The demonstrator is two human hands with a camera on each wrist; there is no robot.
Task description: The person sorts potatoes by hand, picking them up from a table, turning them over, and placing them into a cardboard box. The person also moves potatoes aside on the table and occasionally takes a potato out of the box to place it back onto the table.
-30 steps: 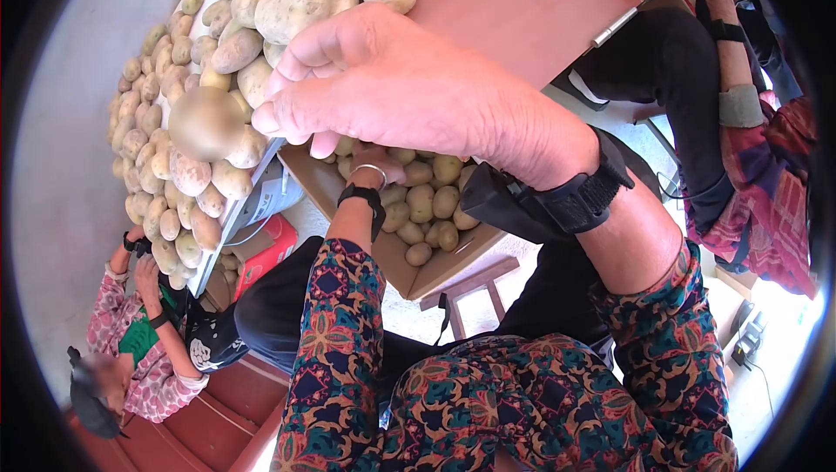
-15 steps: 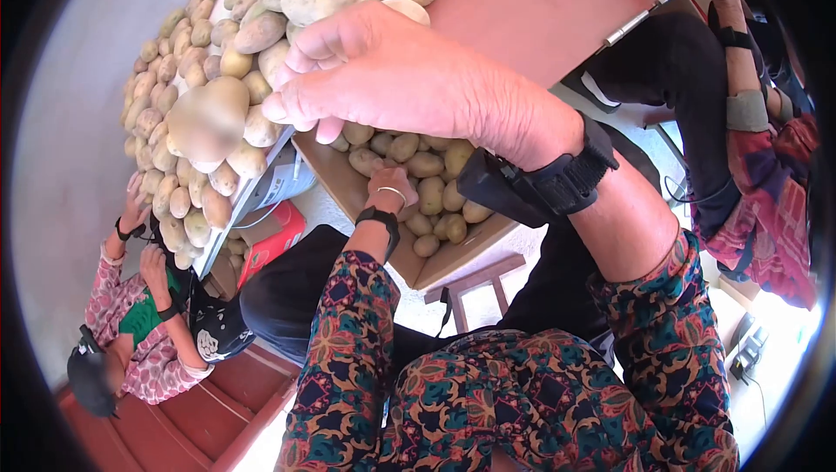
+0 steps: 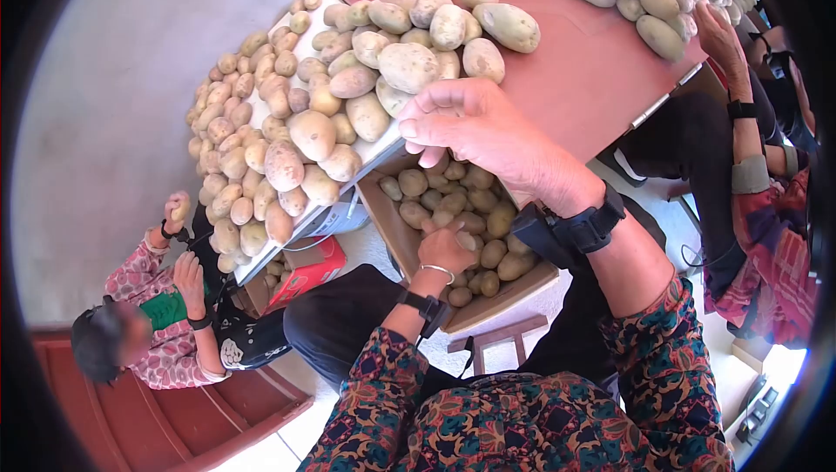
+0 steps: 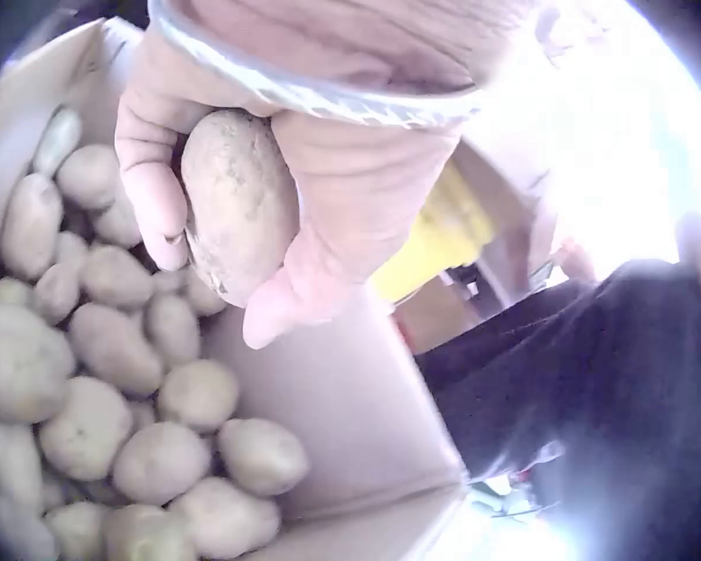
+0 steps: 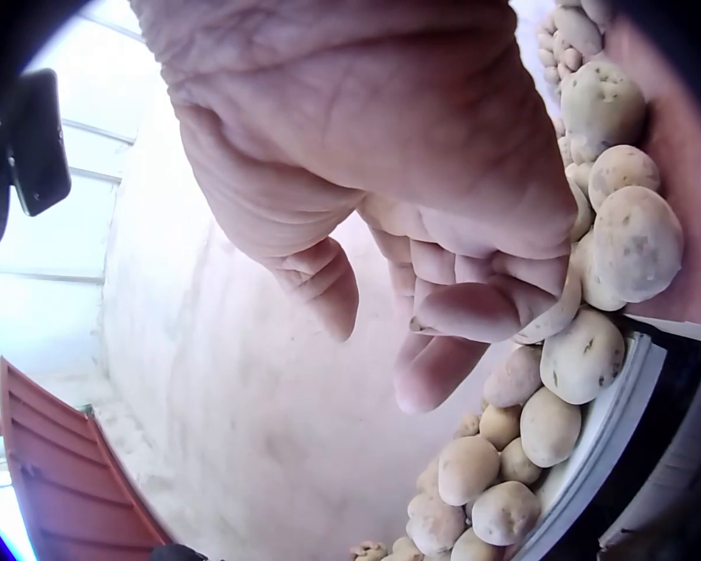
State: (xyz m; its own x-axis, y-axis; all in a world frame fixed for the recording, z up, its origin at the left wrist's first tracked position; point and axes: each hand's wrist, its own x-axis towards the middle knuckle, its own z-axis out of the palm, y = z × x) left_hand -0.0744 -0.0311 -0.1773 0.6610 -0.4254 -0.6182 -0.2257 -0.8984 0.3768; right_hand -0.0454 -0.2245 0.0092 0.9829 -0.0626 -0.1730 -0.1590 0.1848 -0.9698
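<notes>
My left hand (image 3: 447,247) is low over the potatoes in the cardboard box (image 3: 396,232). In the left wrist view, the thumb and fingers of that hand (image 4: 339,175) grip an oval potato (image 4: 240,205) above the box's contents. My right hand (image 3: 492,137) hovers near the table edge, beside the potato heap (image 3: 353,82). The right wrist view shows this hand (image 5: 409,199) with loosely bent fingers and nothing held, potatoes (image 5: 637,243) lying beyond it.
At the left sits a person (image 3: 178,333) with a small potato in a raised hand. Another person's hand (image 3: 721,41) reaches to a second potato heap (image 3: 657,3) across the red table (image 3: 575,80). A red-and-white carton (image 3: 318,270) stands under the table edge.
The head view has shifted, showing more of the table and both heaps. My left hand has shifted among the box's potatoes; my right hand keeps much the same loose pose.
</notes>
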